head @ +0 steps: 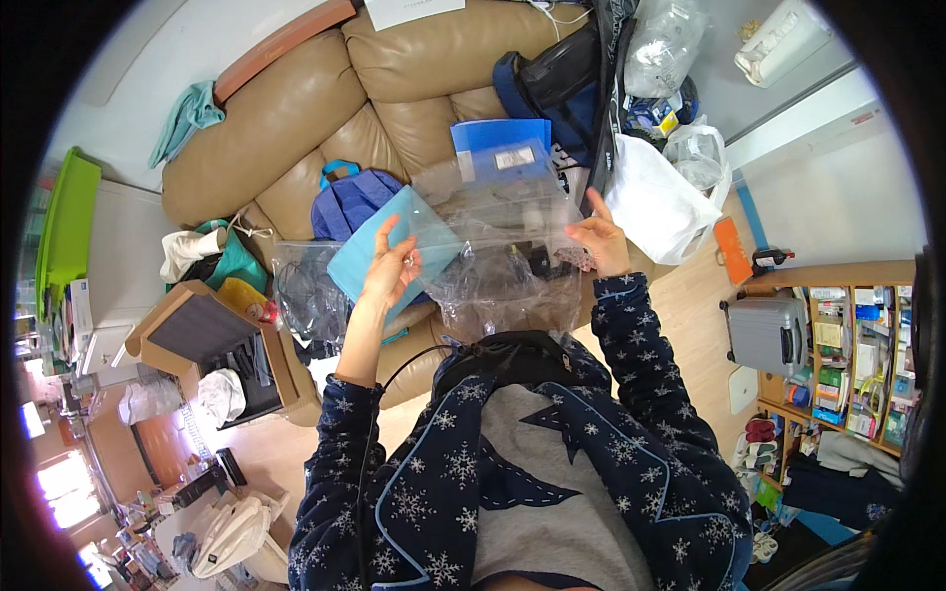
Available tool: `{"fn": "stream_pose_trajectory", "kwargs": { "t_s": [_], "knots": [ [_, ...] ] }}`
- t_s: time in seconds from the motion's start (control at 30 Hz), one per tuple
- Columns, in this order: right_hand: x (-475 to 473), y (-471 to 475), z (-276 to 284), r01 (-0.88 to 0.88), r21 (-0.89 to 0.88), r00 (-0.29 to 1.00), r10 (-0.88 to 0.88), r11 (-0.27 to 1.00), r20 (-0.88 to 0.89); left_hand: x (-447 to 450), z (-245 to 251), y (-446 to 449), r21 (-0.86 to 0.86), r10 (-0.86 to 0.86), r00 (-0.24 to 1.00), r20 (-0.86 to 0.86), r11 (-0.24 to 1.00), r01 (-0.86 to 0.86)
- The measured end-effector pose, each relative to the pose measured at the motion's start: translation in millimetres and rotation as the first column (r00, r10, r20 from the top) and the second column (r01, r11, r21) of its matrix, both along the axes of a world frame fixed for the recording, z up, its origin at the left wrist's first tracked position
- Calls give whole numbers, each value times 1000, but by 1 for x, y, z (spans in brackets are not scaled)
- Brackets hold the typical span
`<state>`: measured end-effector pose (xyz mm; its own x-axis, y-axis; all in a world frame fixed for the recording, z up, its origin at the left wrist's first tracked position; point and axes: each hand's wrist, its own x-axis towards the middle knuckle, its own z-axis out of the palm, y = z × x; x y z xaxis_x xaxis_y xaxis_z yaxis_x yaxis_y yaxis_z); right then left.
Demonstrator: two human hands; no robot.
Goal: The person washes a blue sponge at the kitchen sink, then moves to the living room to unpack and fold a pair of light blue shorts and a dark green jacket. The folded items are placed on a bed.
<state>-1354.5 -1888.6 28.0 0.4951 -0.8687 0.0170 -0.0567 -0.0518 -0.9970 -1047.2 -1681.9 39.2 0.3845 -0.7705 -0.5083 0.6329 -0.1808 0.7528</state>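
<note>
A large clear plastic bag point(510, 284) is spread between my two hands, above the sofa. My left hand point(393, 270) pinches its left side, with the index finger raised. The right side is gripped by my right hand point(604, 240), whose index finger also points away from the bag. A white label point(514, 158) shows on the bag's far part. Dark items appear through the film; whether they are inside or behind it I cannot tell. Beside my left hand lies a light blue flat sheet or folder point(362, 247), partly behind the plastic.
The tan leather sofa point(277, 125) bears a blue backpack point(355, 198), a blue folder point(502, 133) and another clear bag point(303, 288). An open cardboard box point(174, 310) stands left. On the right are a white plastic bag point(650, 196), a grey suitcase point(765, 334) and filled shelves point(842, 277).
</note>
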Motion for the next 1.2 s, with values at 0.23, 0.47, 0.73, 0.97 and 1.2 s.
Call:
{"fn": "stream_pose_trajectory", "kwargs": {
  "t_s": [0.23,0.47,0.73,0.97,1.2],
  "knots": [
    [-7,5,22,-128,-145,984,143,981,104,-13,-6,19,-19,-337,942,5,941,337],
    [-7,42,31,-399,96,916,401,912,-5,-44,-1,38,728,-772,-95,628,540,423],
    [35,29,-44,-570,119,821,566,813,68,-59,-14,40,323,-611,456,648,762,562],
    [88,-18,-223,-92,382,733,322,920,-599,-24,-22,103,420,-447,292,846,894,153],
    [117,1,-301,107,257,515,168,961,-841,-18,-25,158,570,-544,342,766,821,30]
  ]
}}
